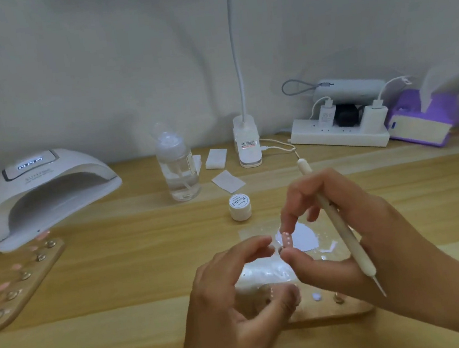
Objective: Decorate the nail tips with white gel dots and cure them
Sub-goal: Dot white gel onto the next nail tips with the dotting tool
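At the wooden desk, a person's right hand point(345, 234) pinches a pink nail tip point(287, 240), dotted in white, between forefinger and thumb. A dotting tool point(341, 223) is tucked under its other fingers. The left hand point(231, 295), fingers half curled, hovers at the tip's 8 o'clock; whether it grips anything cannot be told. If the dots are wet, a brushing fingertip would likely smear them before they reach the lit UV nail lamp point(48, 193) at 10 o'clock.
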Available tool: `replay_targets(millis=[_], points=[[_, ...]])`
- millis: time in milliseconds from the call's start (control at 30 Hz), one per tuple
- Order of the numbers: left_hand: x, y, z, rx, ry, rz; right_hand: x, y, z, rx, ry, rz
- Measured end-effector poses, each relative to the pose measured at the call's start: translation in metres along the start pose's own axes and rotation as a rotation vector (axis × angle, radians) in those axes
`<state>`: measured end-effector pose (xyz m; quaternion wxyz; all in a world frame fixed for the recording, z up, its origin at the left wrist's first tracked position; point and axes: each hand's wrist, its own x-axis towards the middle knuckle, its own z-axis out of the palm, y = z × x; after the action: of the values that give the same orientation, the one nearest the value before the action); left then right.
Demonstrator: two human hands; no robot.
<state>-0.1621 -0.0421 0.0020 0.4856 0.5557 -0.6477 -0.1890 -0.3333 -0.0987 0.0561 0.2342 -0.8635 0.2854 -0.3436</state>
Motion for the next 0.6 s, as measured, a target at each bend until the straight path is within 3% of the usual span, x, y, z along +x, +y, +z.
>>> replay_targets(millis=[67, 233, 600], points=[[0.001, -0.002, 0.004, 0.140, -0.051, 0.088, 0.001, 0.001, -0.005, -0.046, 0.106, -0.018], [0.000, -0.005, 0.010, 0.362, -0.012, 0.264, 0.000, 0.009, -0.010, -0.032, 0.096, 0.006], [-0.004, -0.008, 0.010, 0.549, -0.136, 0.213, 0.003, 0.009, -0.017, -0.005, -0.107, 0.126]])
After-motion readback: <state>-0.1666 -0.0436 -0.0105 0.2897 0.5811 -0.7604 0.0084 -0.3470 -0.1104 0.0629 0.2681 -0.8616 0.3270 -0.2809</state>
